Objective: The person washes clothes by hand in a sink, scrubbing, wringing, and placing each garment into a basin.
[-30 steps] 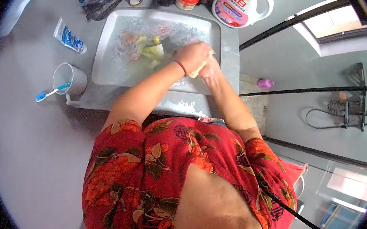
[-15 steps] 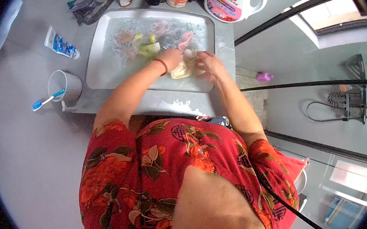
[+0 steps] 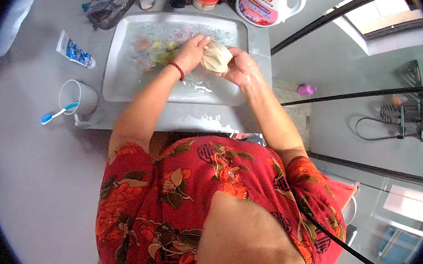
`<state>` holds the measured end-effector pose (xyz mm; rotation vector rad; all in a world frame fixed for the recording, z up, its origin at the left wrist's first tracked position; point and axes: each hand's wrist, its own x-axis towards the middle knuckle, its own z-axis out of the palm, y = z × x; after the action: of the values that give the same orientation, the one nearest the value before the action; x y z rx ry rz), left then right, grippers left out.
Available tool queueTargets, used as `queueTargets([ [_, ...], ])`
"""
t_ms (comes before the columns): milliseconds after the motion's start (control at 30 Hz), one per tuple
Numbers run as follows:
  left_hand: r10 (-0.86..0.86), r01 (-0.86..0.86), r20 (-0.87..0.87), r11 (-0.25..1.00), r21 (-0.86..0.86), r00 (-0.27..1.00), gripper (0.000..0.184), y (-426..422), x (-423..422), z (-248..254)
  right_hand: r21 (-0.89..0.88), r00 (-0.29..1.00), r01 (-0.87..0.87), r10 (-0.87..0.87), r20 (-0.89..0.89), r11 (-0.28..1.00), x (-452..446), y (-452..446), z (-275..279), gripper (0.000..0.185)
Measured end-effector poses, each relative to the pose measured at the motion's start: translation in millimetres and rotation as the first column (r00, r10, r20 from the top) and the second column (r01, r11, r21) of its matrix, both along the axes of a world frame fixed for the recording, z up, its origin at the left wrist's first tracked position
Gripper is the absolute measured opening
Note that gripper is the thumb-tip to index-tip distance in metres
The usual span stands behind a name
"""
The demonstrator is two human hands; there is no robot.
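Observation:
A wet, cream-coloured cloth (image 3: 216, 57) is bunched between my two hands above the water. My left hand (image 3: 190, 53), with a red bead bracelet at the wrist, grips its left side. On the other side my right hand (image 3: 241, 69) holds it with the fingers curled around the edge, partly hidden behind the fabric. Both hands are over a white rectangular sink (image 3: 113, 65) filled with sudsy water. Yellow-green cloth (image 3: 157, 52) and a pinkish-orange piece (image 3: 143, 43) lie blurred in the water to the left of my hands.
A large detergent bottle (image 3: 265, 1) stands at the sink's back right corner. Behind the basin are a red-lidded jar (image 3: 206, 0) and a dark basket (image 3: 110, 10). A toothpaste tube (image 3: 76, 51) and a cup (image 3: 84, 99) with a toothbrush (image 3: 59, 113) sit at left.
Both hands have moved up and away from me with the cream cloth, which was low in the sink and is now raised and gathered between them. The pink piece seen earlier is now hidden.

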<state>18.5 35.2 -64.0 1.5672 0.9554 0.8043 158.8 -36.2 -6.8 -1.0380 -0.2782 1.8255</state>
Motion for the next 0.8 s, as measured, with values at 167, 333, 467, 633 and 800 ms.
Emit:
queueTargets([
  [167, 0.013, 0.017, 0.182, 0.987, -0.162, 0.983, 0.024, -10.9, -6.0, 11.1, 0.014, 0.976, -0.055, 0.056, -0.211, 0.998, 0.0, -9.3, 1.2, 0.036],
  [333, 0.025, 0.056, 0.263, 0.954, -0.295, 0.964, 0.023, -12.8, -7.4, 33.0, 0.137, 0.973, -0.166, 0.139, 0.185, 0.977, -13.9, -15.0, 1.8, 0.051],
  [467, -0.105, 0.156, 0.228, 0.963, -0.219, 0.968, 0.031, -24.5, -15.4, 52.0, 0.079, 0.975, -0.221, 0.217, 0.056, 0.972, 4.1, -12.0, -20.7, 0.032],
  [633, -0.331, 0.289, -0.023, 0.786, 0.546, 0.943, 0.059, -42.0, -15.9, 38.4, -0.073, 0.972, -0.207, 0.196, -0.131, 0.976, 28.8, -8.0, -35.1, 0.023],
  [800, -0.115, 0.369, -0.37, 0.553, 0.747, 0.922, 0.064, -50.3, -12.7, 32.6, 0.148, 0.903, -0.429, 0.421, 0.083, 0.891, 24.7, -21.7, -15.1, 0.023],
])
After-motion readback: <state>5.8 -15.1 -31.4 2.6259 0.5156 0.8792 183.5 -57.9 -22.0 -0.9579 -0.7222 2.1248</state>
